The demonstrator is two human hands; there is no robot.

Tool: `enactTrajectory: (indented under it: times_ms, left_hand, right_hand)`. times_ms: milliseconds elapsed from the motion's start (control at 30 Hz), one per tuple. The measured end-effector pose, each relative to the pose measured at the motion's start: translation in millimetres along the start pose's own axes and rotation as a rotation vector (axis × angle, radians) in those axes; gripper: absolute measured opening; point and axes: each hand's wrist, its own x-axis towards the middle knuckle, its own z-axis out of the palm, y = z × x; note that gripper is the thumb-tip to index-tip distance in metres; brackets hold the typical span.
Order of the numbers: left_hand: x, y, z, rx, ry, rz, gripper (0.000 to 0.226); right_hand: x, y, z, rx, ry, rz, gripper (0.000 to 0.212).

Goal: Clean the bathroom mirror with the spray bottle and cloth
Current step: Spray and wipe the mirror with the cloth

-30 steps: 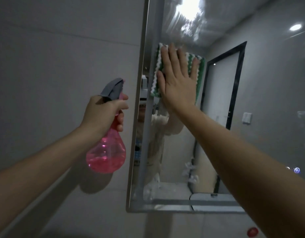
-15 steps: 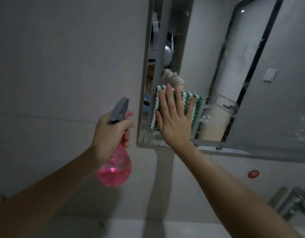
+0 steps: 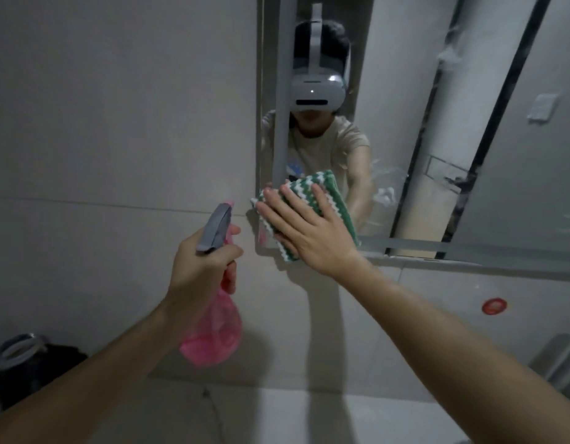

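Green-white zigzag cloth (image 3: 322, 193), folded, pressed flat against lower left corner of mirror (image 3: 469, 123) under right hand (image 3: 306, 229), fingers straight. Pink translucent spray bottle (image 3: 213, 334), grey trigger head, gripped in left hand (image 3: 200, 267), beside mirror frame.

Right hand (image 3: 304, 224) flat on the green-and-white cloth (image 3: 304, 214), fingers straight and spread, pressing it against the mirror (image 3: 469, 129) at its lower left corner. The cloth overhangs the mirror's left edge a little. Left hand (image 3: 202, 267) grips the neck of the pink spray bottle (image 3: 213, 334) just left of the cloth, grey nozzle (image 3: 214, 229) pointing up. Foamy streaks show on the glass to the right. A red dot (image 3: 494, 306) sits on the wall below.
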Motion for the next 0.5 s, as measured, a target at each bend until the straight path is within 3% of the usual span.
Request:
enactTrajectory:
  times_ms: [67,300,500]
  left_hand:
    - [0.4,10.5,11.0,0.003,0.018,0.015,0.018]
    - [-10.7,30.8,57.9,-0.02,-0.039,0.007,0.019]
    - [-16.2,16.1,71.2,-0.019,-0.086,0.021,0.022]
  right_hand:
    - [-3.4,28.6,-5.6,-0.011,0.016,-0.059,0.048]
    - [-44.7,116.0,-30.2,-0.125,-0.013,0.084,0.052]
    - [-85.5,117.7,-29.6,-0.129,-0.009,0.42,0.058]
